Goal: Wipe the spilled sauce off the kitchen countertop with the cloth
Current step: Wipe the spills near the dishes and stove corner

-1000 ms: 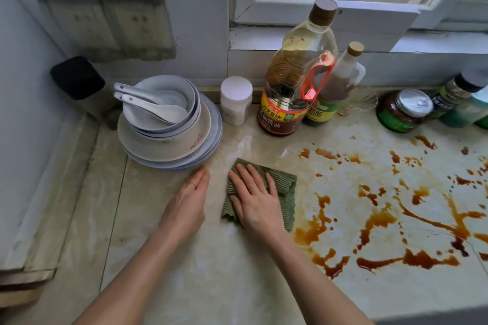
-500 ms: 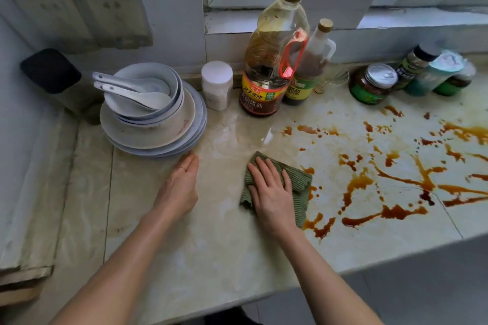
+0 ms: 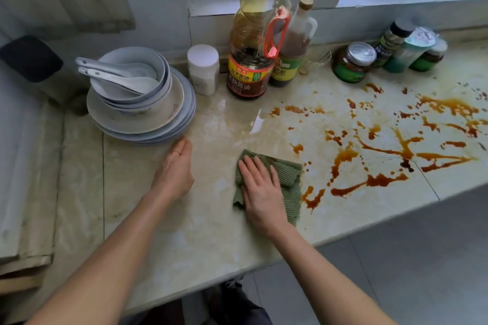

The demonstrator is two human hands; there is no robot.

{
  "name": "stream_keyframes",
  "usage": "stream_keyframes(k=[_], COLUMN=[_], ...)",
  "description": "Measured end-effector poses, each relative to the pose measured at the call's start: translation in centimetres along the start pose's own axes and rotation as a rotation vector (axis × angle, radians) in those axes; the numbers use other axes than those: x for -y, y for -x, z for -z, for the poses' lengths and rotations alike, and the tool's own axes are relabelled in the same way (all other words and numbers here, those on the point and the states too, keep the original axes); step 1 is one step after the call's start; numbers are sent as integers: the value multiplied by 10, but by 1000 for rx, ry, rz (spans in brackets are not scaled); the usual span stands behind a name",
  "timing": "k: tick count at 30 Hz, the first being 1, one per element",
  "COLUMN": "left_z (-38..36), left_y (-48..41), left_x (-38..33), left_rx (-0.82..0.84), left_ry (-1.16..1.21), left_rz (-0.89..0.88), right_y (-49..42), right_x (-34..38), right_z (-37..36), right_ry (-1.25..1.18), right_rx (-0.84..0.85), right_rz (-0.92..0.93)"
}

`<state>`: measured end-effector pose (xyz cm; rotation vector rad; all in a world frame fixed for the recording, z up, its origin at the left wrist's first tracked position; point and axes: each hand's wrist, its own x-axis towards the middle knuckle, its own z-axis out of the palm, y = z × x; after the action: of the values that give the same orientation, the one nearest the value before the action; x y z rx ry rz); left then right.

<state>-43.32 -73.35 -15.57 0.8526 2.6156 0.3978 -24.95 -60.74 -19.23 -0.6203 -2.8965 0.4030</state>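
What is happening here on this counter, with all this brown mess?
A person is wiping spilled sauce off the countertop. The right hand presses flat on a green cloth at the left edge of the spill. The left hand rests flat on the counter beside a stack of dishes. Most of the sauce is not yet wiped.

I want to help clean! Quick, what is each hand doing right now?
Left hand: open, flat on the countertop, holding nothing.
Right hand: open, fingers spread, pressing down on the green cloth.
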Motion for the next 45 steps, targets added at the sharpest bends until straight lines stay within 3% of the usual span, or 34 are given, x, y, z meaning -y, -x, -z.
stream_keyframes(k=[4,7,10,13,16,22,24,28,30,32,35,38,41,43,45], left_z=[2,7,4,-9,-20,-35,-41,-44,-42,-41,-44,-48,-47,-46,-45], left_y=[2,3,13,30,44,52,54,56,53,53,56,57,58,57,56], left_x=[0,-3,-18,-44,-63,-69,-69,-68,-66,-66,-69,-73,-73,-72,-72], left_rx=[7,23,-20,-31,-9,34,42,65,74,85,89,64,73,89,103], left_ry=[-12,-28,-19,-16,-16,-75,-106,-115,-108,-111,-125,-132,-132,-131,-147], left_rz=[2,-9,-70,-222,-293,-291,-266,-255,-264,-259,-233,-219,-213,-215,-212], right_y=[36,29,31,58,70,59,70,87,80,69,66,83,87,77,67], right_x=[-21,-46,-26,-11,-43,-54,-37,-62,-86,-102,-84,-55,-72,-94,-107], right_z=[4,15,12,7,18,24,17,26,31,37,32,22,28,35,40], right_ry=[16,33,33,38,69,73,50,74,94,102,116,78,82,110,119], right_rx=[78,36,-15,6,67,-9,-12,81,84,46,-15,-16,57,65,49], right_rz=[277,120,-55,97,244,-73,-33,238,201,38,-117,23,228,230,93])
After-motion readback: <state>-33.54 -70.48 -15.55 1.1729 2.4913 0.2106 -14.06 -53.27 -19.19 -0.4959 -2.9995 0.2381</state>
